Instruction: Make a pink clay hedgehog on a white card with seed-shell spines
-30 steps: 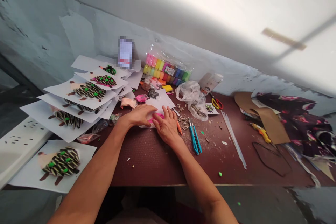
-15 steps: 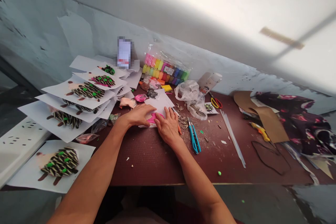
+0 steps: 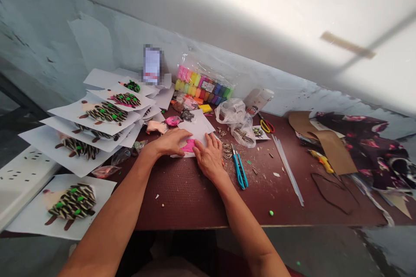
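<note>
A flat patch of pink modelling clay [image 3: 189, 145] lies on a sheet of white paper [image 3: 199, 129] in front of me. My left hand [image 3: 172, 142] rests at the paper's left side, fingers spread, its tips by the clay's edge. On the right, my right hand [image 3: 208, 154] lies with fingers stretched out over the paper, the thumb side touching or close to the clay. Sunflower seeds [image 3: 227, 151] are scattered just right of that hand, beside a blue-handled cutting tool [image 3: 239, 169].
Stacked cards with seed hedgehogs [image 3: 105, 114] rise at the left, above a white power strip [image 3: 26, 173]. Behind are clay packs [image 3: 204, 86], a plastic bag [image 3: 232, 114] and a white cup [image 3: 260, 100]. Scissors [image 3: 267, 125], glue sticks [image 3: 289, 171] and a yellow glue gun [image 3: 321, 161] lie to the right.
My right hand has shifted slightly right, uncovering more of the pink clay between the hands. The left hand stays nearly in place.
</note>
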Motion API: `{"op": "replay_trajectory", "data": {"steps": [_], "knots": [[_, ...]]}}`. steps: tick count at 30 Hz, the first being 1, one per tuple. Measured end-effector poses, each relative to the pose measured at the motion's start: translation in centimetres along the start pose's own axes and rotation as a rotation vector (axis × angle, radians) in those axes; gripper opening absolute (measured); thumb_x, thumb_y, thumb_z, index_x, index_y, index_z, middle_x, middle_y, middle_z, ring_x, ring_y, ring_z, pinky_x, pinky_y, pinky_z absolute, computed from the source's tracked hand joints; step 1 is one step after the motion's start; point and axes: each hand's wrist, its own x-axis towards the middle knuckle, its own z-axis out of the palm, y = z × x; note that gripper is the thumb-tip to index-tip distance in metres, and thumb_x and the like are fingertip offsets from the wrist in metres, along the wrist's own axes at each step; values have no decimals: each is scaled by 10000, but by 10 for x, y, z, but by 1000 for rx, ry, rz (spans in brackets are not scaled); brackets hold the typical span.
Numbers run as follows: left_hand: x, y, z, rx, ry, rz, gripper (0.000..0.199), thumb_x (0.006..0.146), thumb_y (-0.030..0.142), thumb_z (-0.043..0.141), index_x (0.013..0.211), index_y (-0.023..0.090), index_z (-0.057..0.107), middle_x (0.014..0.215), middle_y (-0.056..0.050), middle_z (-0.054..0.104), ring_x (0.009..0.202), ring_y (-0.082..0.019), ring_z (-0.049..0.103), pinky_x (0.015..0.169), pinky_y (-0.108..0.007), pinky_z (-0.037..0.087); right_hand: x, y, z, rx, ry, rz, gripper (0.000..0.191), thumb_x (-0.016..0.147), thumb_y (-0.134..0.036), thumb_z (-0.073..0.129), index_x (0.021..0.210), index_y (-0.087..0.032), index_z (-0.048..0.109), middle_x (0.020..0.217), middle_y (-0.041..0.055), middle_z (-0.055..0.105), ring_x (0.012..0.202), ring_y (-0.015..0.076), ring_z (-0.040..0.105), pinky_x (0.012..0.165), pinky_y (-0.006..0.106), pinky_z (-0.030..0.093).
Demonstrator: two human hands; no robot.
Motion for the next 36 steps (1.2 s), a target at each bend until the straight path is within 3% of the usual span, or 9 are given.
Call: {"op": "replay_trajectory", "data": {"steps": [12, 18, 22, 36], "knots": [[1, -1, 1, -6, 16, 20, 767, 707, 333, 761, 1436, 250, 540, 1491, -86, 567, 1380, -325, 494, 1159, -414, 368, 1, -11, 0, 25, 3, -68, 377, 1031, -417, 518, 1394, -373, 609, 1583, 71, 438, 1498, 310, 295, 1191, 531, 230], [0, 2, 0, 2, -1, -12, 783, 706, 342, 764, 1441, 204, 532, 1508, -112, 547, 1398, -327, 473, 1172, -405, 352, -5, -6, -1, -3, 31, -12, 363, 1020, -418, 540, 1359, -340, 644, 1598, 100, 419, 1496, 328, 302, 1173, 528, 257], [0, 1, 0, 4, 10, 3, 771, 704, 342, 763, 1434, 240, 537, 1498, -91, 559, 1379, -323, 493, 1162, -409, 362, -4, -4, 0, -25, 28, 22, 365, 1027, -440, 517, 1334, -314, 667, 1571, 129, 451, 1482, 338, 329, 1160, 536, 270], [-2, 5, -4, -7, -15, -34, 771, 697, 330, 772, 1428, 227, 549, 1511, -97, 547, 1402, -341, 467, 1171, -420, 357, -5, 7, -5, -16, 24, 60, 335, 1032, -417, 516, 1319, -363, 681, 1555, 93, 472, 1481, 320, 338, 1164, 528, 283]]}}
